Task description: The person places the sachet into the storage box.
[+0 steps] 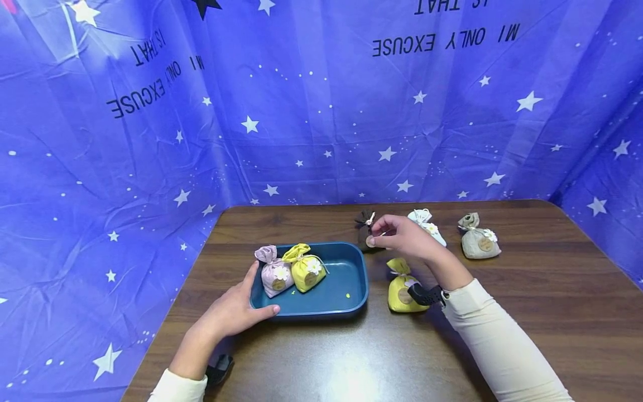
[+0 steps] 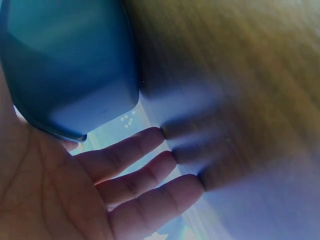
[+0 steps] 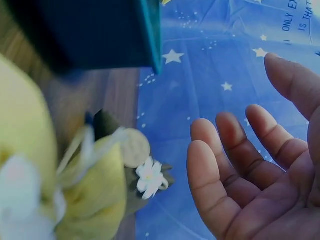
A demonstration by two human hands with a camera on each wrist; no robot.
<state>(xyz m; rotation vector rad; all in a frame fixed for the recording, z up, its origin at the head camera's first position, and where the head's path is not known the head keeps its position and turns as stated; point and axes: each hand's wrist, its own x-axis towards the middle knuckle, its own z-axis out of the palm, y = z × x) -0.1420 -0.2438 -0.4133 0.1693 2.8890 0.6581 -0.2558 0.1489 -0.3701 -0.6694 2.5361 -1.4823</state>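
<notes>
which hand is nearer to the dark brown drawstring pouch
Right. The right hand is close beside the dark brown drawstring pouch, while the left hand is at the left end of the teal tray, farther from it.

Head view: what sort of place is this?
Probably a staged tabletop recording spot: a wood-look table, star-printed blue cloth behind and beside it, and a blue tray with small tied pouches in and around it.

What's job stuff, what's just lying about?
Likely job:
Blue rectangular tray, by left hand
Inside: lilac cloth pouch, yellow cloth pouch
Brown cloth pouch, near right hand

Apparently lying about:
White cloth pouch
Beige cloth pouch
Outer yellow cloth pouch
</notes>
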